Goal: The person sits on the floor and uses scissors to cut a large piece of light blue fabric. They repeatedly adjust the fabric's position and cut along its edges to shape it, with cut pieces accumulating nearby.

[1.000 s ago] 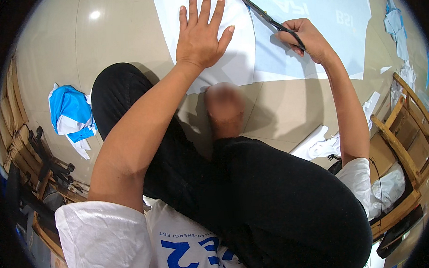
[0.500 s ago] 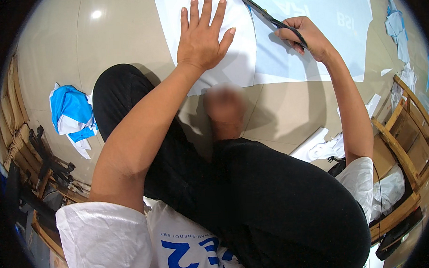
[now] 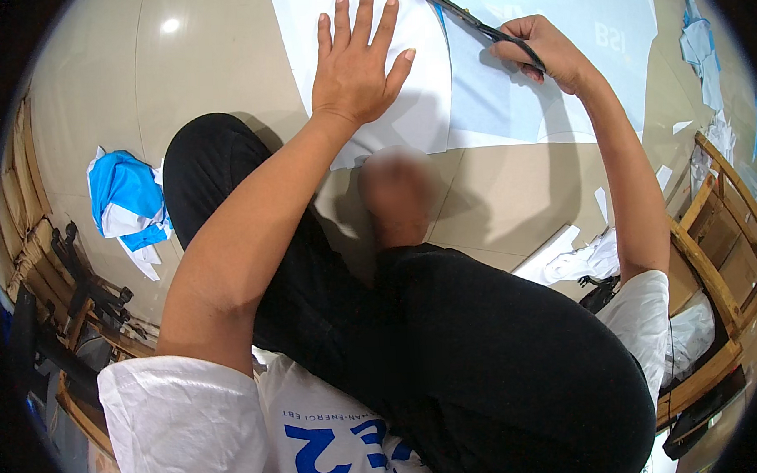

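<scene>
A white piece with a curved right edge (image 3: 424, 110) lies on top of a pale blue sheet of fabric (image 3: 574, 96) spread over the floor. My left hand (image 3: 356, 70) rests flat on the white piece, its fingers spread. Black-handled scissors (image 3: 471, 21) are gripped in my right hand (image 3: 543, 51), fingers wrapped round the handles. Their blades point up and left along the curved edge, beside a thin strip of brighter blue. The blade tips reach the top rim of the picture, so what lies between them cannot be made out.
Blue and white cloth (image 3: 127, 199) lies crumpled on the tiled floor (image 3: 214, 50) at left. White scraps (image 3: 571, 259) and a wooden chair frame (image 3: 704, 258) are on the right. Light blue scraps (image 3: 700, 50) lie at the far right. A black chair base (image 3: 84, 268) stands at left.
My right hand and the scissors have shifted slightly right and up, and the right forearm has swung outward. My left hand stays in place.
</scene>
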{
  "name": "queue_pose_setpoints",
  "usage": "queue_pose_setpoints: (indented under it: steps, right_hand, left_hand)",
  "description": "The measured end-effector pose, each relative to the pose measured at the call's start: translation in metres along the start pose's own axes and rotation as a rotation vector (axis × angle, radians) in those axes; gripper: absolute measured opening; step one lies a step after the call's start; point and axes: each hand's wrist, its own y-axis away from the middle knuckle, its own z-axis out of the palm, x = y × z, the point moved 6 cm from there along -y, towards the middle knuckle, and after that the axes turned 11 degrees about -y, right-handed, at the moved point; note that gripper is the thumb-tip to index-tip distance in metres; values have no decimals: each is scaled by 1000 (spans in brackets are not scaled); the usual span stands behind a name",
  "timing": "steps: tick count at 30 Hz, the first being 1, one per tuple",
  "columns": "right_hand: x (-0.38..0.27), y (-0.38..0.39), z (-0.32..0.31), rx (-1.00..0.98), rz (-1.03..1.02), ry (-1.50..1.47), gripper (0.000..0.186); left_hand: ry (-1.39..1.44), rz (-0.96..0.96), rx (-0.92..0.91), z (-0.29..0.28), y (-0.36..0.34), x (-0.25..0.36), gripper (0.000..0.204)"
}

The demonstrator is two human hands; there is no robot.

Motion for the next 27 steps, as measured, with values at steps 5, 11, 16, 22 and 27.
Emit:
queue_pose_setpoints:
  steps: [5,11,16,22,27]
  right_hand:
    - [-2,-8,-10,-56,25,74,26]
    - [-3,-15,-21,-81,18,118,28]
    - [-4,-16,-23,-71,25,140,29]
    - [-10,-18,-18,-93,51,93,30]
    - [-12,-20,-18,-101,49,119,30]
  left_hand:
    - [-5,-3,-6,0,0,0,82]
    - [-6,2,1,0,0,0,82]
    - [-1,5,9,-1,0,0,82]
    - [10,4,9,-3,1,0,83]
    - [10,7,13,-2,0,0,83]
